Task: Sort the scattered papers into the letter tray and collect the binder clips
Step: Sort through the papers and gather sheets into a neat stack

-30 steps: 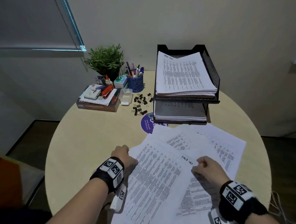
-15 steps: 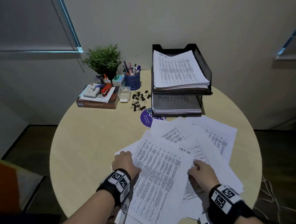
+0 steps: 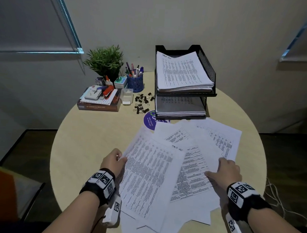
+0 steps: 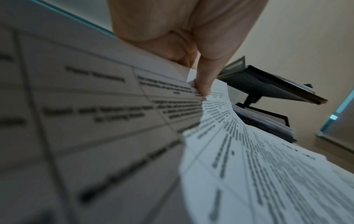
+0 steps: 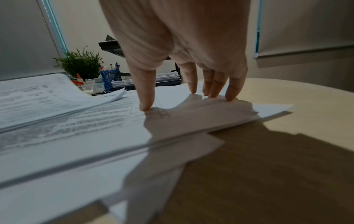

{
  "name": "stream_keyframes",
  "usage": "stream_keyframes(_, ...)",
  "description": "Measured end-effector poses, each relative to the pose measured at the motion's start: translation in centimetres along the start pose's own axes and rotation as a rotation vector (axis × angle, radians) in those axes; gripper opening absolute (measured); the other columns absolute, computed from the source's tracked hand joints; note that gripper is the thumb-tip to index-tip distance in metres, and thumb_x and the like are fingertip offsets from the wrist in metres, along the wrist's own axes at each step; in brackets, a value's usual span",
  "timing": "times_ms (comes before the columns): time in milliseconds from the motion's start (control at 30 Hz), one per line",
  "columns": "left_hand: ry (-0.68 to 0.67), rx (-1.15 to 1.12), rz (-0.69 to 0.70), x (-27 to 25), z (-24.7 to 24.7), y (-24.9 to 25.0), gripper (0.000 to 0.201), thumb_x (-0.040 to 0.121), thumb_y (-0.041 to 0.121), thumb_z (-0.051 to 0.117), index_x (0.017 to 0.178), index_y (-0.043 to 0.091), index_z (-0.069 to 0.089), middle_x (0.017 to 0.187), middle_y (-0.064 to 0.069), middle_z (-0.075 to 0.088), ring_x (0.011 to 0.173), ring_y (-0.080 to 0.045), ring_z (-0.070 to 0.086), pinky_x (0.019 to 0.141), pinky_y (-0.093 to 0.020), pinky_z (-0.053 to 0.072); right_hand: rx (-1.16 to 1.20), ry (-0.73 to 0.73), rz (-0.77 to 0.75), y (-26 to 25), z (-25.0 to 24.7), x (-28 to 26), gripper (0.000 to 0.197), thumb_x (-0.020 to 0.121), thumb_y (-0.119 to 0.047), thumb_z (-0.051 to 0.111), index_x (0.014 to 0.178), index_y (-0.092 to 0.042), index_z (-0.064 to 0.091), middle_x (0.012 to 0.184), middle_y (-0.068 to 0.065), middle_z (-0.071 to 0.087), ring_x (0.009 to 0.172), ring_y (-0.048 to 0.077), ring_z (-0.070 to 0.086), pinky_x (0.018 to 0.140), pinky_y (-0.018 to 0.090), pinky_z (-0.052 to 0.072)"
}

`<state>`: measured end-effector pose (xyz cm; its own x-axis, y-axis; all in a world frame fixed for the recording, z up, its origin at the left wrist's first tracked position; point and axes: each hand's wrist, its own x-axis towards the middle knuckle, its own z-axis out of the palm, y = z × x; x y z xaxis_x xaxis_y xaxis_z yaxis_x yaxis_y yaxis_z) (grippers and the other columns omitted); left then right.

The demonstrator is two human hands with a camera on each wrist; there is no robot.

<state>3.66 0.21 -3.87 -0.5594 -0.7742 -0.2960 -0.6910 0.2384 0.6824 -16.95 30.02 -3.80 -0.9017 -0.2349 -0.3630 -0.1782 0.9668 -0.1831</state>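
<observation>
Printed sheets lie fanned over the near half of the round table (image 3: 89, 136). My left hand (image 3: 113, 161) pinches the left edge of the top printed sheet (image 3: 147, 175), thumb on top; the left wrist view shows that sheet (image 4: 249, 159) lifted and curved under my thumb. My right hand (image 3: 224, 172) rests with straight fingers (image 5: 191, 84) pressing down on the papers (image 5: 191, 121) at the right. The black two-tier letter tray (image 3: 207, 69) stands at the back, both tiers holding paper stacks. Several black binder clips (image 3: 142, 103) lie scattered left of the tray.
A potted plant (image 3: 106, 62), a blue pen cup (image 3: 135, 81), a clear small box (image 3: 127, 96) and a book stacked with stationery (image 3: 99, 100) sit at the back left. A purple round coaster (image 3: 150, 119) lies partly under the papers. Wall and blinds stand behind.
My left hand moved forward along the top sheet's edge and lifted it. My right hand slid to the right and opened, fingers now flat on the papers.
</observation>
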Motion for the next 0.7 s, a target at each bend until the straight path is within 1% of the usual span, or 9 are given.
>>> stream_keyframes(100,0.071,-0.055,-0.087,0.6,-1.0,-0.8,0.026,0.091,0.019,0.056,0.074,0.016,0.037,0.069,-0.006,0.046,0.051,-0.019,0.036,0.051,-0.025,0.027,-0.013,0.0,0.004,0.0,0.1,0.0,0.075,0.074,-0.056,0.068,0.13,-0.013,0.044,0.131,0.011,0.045,0.124,0.032,0.04,0.093,0.039,0.042)
stream_keyframes(167,0.113,-0.085,-0.124,1.0,-1.9,-1.6,0.017,0.091,0.016,0.056,0.08,0.012,0.044,0.08,-0.013,0.056,0.056,-0.023,0.045,0.054,-0.027,0.033,0.008,-0.011,0.007,0.2,0.1,0.1,0.076,0.072,-0.056,0.071,0.126,-0.01,0.046,0.126,0.013,0.046,0.12,0.032,0.042,0.092,0.038,0.043)
stream_keyframes(233,0.147,-0.123,-0.143,1.5,-2.7,-2.4,0.008,0.09,0.013,0.057,0.094,0.006,0.056,0.094,-0.019,0.064,0.073,-0.03,0.058,0.066,-0.033,0.044,0.061,-0.042,0.008,0.4,0.2,0.5,0.08,0.07,-0.054,0.074,0.128,-0.007,0.044,0.124,0.015,0.047,0.117,0.034,0.045,0.09,0.037,0.044)
stream_keyframes(300,0.191,-0.167,-0.173,1.7,-3.2,-2.9,0.018,0.09,0.011,0.057,0.105,0.001,0.061,0.103,-0.02,0.067,0.089,-0.035,0.063,0.08,-0.039,0.049,0.125,-0.079,0.009,0.6,0.3,0.7,0.087,0.071,-0.049,0.076,0.135,-0.005,0.037,0.126,0.017,0.05,0.117,0.034,0.049,0.088,0.036,0.046)
stream_keyframes(433,0.265,-0.248,-0.21,1.8,-3.6,-3.1,0.023,0.091,0.009,0.055,0.112,0.0,0.06,0.109,-0.021,0.066,0.096,-0.036,0.062,0.084,-0.036,0.046,0.274,-0.139,0.028,0.7,0.2,1.0,0.091,0.076,-0.03,0.077,0.144,-0.004,0.023,0.131,0.019,0.052,0.118,0.032,0.053,0.078,0.03,0.042)
stream_keyframes(500,0.246,-0.278,-0.211,1.7,-3.6,-2.8,0.026,0.09,0.005,0.057,0.115,-0.001,0.058,0.111,-0.022,0.064,0.094,-0.035,0.061,0.083,-0.034,0.045,0.354,-0.124,0.055,0.9,0.0,1.1,0.076,0.08,-0.02,0.073,0.141,-0.006,0.029,0.136,0.018,0.048,0.116,0.032,0.052,0.081,0.031,0.042)
stream_keyframes(533,0.227,-0.289,-0.205,1.7,-3.6,-2.5,0.028,0.089,0.004,0.058,0.116,-0.002,0.057,0.112,-0.023,0.064,0.092,-0.033,0.061,0.083,-0.033,0.045,0.384,-0.115,0.061,1.1,-0.1,1.1,0.065,0.082,-0.016,0.069,0.137,-0.008,0.035,0.133,0.015,0.049,0.108,0.031,0.054,0.079,0.03,0.043)
stream_keyframes(600,0.192,-0.301,-0.193,1.6,-3.7,-2.3,0.03,0.087,0.001,0.059,0.117,-0.003,0.056,0.113,-0.023,0.063,0.089,-0.028,0.058,0.081,-0.032,0.044,0.464,-0.083,0.069,1.8,-0.1,1.5,0.034,0.084,-0.01,0.06,0.116,-0.012,0.05,0.115,0.009,0.057,0.088,0.025,0.055,0.069,0.026,0.044)
stream_keyframes(700,0.184,-0.301,-0.183,1.6,-4.0,-2.2,0.029,0.088,0.0,0.058,0.116,-0.003,0.056,0.111,-0.023,0.063,0.084,-0.024,0.055,0.076,-0.029,0.041,0.635,-0.025,0.099,3.0,-0.7,2.2,0.015,0.082,-0.008,0.062,0.096,-0.01,0.065,0.097,0.011,0.068,0.085,0.029,0.064,0.078,0.036,0.053)
